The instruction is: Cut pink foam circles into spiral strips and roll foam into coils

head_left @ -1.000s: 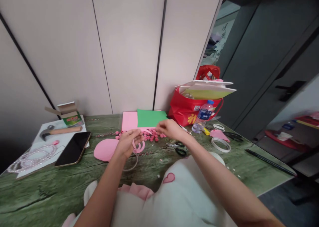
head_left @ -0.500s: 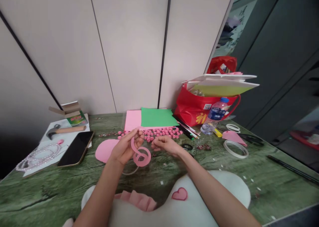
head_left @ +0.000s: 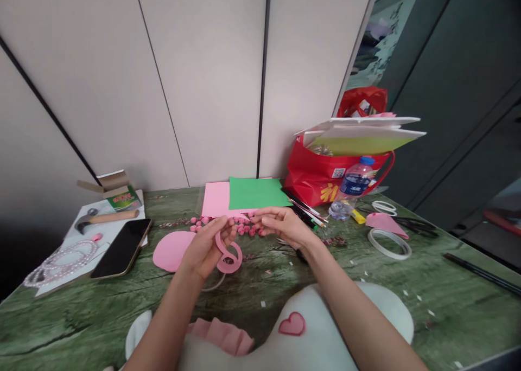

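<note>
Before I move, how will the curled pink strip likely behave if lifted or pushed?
The pink strip will probably flex, since it curls into a loop below the left hand. It looks thin and flat, so I'd expect it to be light and perhaps easy to crease. Its loop may swing if nudged.

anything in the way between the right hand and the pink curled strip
Nothing visible stands between the right hand and the pink curled strip that the left hand holds. The pink balls lie on the table beyond, not in the gap. Whether the right fingers touch the strip's end is unclear.
</note>
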Demonstrator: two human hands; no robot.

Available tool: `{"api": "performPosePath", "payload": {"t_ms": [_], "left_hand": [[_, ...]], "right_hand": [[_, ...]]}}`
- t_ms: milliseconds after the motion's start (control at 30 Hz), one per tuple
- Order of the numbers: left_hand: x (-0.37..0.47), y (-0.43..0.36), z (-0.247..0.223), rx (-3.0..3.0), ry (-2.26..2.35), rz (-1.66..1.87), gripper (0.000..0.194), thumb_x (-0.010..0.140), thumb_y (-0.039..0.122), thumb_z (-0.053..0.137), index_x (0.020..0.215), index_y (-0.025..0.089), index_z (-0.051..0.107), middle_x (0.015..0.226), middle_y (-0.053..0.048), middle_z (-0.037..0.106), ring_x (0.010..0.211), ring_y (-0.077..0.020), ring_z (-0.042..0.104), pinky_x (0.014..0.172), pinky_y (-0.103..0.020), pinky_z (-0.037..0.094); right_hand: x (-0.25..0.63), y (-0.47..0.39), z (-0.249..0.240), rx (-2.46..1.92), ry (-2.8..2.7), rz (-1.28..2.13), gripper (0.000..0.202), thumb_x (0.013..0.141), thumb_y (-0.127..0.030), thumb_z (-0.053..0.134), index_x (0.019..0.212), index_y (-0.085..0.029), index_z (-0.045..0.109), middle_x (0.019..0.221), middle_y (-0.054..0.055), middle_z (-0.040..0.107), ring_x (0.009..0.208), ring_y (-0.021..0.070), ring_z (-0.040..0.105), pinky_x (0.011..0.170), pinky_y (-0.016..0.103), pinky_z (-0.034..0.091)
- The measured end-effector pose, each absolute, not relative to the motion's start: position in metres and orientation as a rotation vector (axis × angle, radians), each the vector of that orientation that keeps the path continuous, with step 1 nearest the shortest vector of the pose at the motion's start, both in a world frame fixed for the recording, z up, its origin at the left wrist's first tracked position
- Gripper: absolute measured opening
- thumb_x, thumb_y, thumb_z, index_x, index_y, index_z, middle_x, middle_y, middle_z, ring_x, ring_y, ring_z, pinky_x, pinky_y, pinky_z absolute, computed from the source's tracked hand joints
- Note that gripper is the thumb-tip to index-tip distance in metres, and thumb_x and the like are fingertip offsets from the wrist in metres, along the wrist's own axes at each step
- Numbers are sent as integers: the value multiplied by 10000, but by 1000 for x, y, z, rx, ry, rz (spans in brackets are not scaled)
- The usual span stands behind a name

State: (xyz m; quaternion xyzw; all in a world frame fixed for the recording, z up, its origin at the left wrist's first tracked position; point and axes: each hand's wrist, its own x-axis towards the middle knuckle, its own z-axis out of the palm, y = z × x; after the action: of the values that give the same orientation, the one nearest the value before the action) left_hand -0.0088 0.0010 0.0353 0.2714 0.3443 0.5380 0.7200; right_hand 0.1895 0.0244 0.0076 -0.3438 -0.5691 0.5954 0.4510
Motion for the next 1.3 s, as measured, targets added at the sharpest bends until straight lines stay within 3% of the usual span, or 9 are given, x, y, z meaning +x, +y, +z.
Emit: {"api": "performPosePath", "payload": {"t_ms": [67,200,267,367,533,767,1000,1167,1300], "left_hand": [[-4,-1,32,593,787,1234,63,723,80,547,683,89,595,688,-57,626,626,-97,590,647,-202,502],[2,-4,24,758,849,1186,73,666,166,625,681,95,614,674,-53,633,642,-115,587,673,-239,485],[3,-6,23,911,930,1171,147,618,199,667,725,108,625,730,-53,645,680,-125,586,669,-237,473],[3,-8,23,1171,1082,1183,286,558,207,701,827,141,631,825,-49,658,764,-144,587,680,-230,455],[4,-5,17,1426,1238,1124,138,588,258,657,612,126,627,559,-17,618,516,-118,542,493,-214,412],[3,-3,18,1468,1250,1127,154,632,282,602,676,141,643,581,-9,629,507,-124,547,522,-236,439],[3,-4,19,1446,1233,1144,158,606,287,637,650,136,636,560,-4,610,485,-103,515,475,-205,397],[2,-3,22,1310,1232,1278,147,562,270,672,590,138,613,472,23,551,423,-82,465,433,-193,357],[2,-3,23,1327,1195,1267,144,583,269,662,615,138,610,506,23,557,442,-76,460,433,-186,347]], "right_hand": [[166,17,11,-637,-1333,1529,379,622,-318,660,963,-168,589,907,57,649,760,147,612,670,279,498],[145,11,8,-745,-1206,1379,224,600,-295,682,762,-149,632,611,3,634,541,104,577,546,235,489],[148,11,7,-840,-1262,1310,197,588,-297,688,693,-139,633,562,-6,614,475,84,539,497,214,470],[157,12,7,-930,-1450,1291,199,597,-320,673,669,-137,639,553,-13,600,441,73,507,464,206,451],[157,10,3,-981,-1487,1382,216,608,-334,657,672,-130,626,535,-16,589,460,85,528,475,214,447],[150,12,1,-867,-1208,1578,281,571,-342,685,742,-127,625,631,15,651,549,114,599,584,263,494],[146,11,0,-857,-1244,1450,226,578,-311,690,716,-142,631,569,-6,637,514,111,593,539,244,499],[148,8,5,-702,-1104,1694,286,656,-372,631,790,-120,646,695,60,674,603,140,634,624,276,513],[151,10,3,-660,-1059,1776,248,616,-314,685,756,-111,663,709,63,679,654,132,637,673,253,510]]}}
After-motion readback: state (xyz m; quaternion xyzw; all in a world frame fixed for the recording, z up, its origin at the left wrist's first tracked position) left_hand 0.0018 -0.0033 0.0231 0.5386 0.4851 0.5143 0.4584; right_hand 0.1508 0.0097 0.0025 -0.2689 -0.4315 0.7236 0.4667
